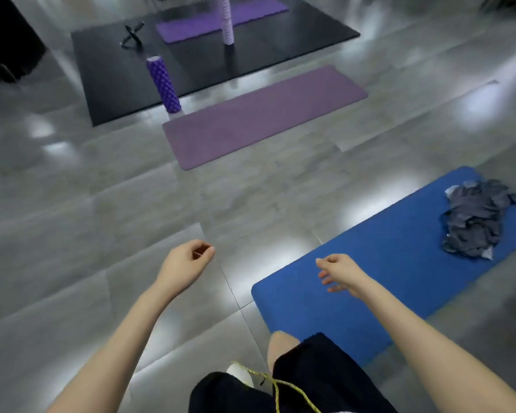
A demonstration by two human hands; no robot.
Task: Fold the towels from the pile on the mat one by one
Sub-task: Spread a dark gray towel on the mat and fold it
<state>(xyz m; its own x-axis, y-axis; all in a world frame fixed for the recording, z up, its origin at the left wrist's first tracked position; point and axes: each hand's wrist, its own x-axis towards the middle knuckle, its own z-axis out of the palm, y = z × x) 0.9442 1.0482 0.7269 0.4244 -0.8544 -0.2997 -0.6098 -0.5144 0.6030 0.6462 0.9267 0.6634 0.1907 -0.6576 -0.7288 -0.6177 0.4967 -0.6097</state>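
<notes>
Towels point(475, 219), a crumpled grey-blue heap, lay toward the far end of the blue mat point(385, 272), ahead and to the right of the empty, loosely open right hand point(338, 274), the nearer one; the left hand point(188, 260) hung loosely curled, holding nothing, over the floor point(102, 219).

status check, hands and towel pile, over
Left hand loosely curled, empty, over bare floor. Right hand open, empty, above near end of blue mat. Towel pile untouched at far end. Nothing in the way.
</notes>
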